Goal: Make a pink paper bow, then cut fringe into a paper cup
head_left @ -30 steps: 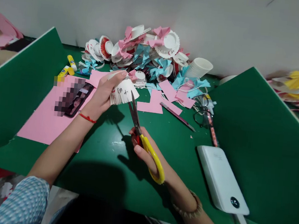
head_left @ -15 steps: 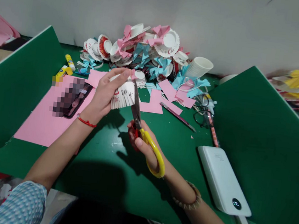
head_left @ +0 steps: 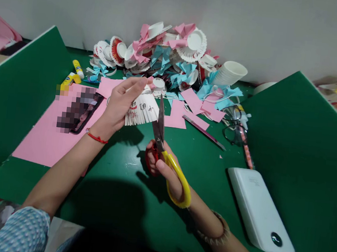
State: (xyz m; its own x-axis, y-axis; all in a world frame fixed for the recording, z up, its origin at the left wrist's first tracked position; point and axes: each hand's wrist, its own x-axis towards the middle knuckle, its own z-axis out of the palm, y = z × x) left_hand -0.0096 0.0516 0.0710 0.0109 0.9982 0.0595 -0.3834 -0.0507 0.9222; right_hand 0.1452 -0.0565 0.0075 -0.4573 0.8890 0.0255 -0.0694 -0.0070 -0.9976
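Observation:
My left hand pinches a white paper cup with printed characters, its wall snipped into narrow strips along the lower edge. Fingers cover part of the cup. In my right hand is a pair of scissors with one yellow and one red handle loop. The blades point up and away, slightly parted, close to the cup's right edge; whether they touch it I cannot tell.
Behind is a heap of cut paper cups with pink and blue bows, beside stacked cups. A phone lies on pink paper at left. Right are a cutter knife, glasses, a power bank and a green divider.
The scissors and my right hand have shifted slightly right and down, and the blades have come away from the cup's middle towards its right edge. My left hand still holds the cup.

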